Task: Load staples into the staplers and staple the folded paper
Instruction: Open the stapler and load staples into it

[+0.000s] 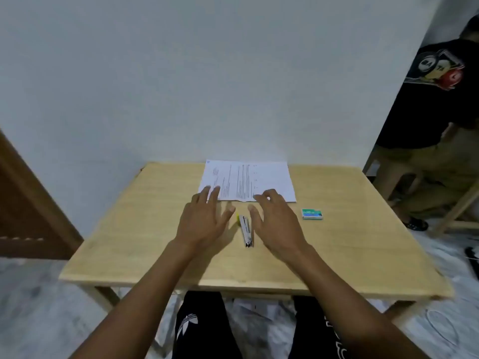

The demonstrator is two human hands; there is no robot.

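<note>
The stapler [246,230] lies flat on the table [129,229], in the gap between the person's two hands. Its long axis runs almost straight away from the person toward the paper [259,177], with the shiny metal end nearest the body. A small yellow piece [237,219] shows against its far left side, and what it belongs to cannot be told. The left hand [204,218] and the right hand [274,218] hover either side of it, thumbs pointing inward over its far end. Neither grip has anything in it: the left fingers are straight and spread, reaching over the paper's near left corner, and the right fingers are loosely bent above the paper's near edge. The right hand looks the closer of the two, its inner edge just beside the stapler's body. It is also the one nearer the staple box [312,214], which sits well apart to the right. A pick-up would probably suit a sideways pinch across the stapler's narrow width.
</note>
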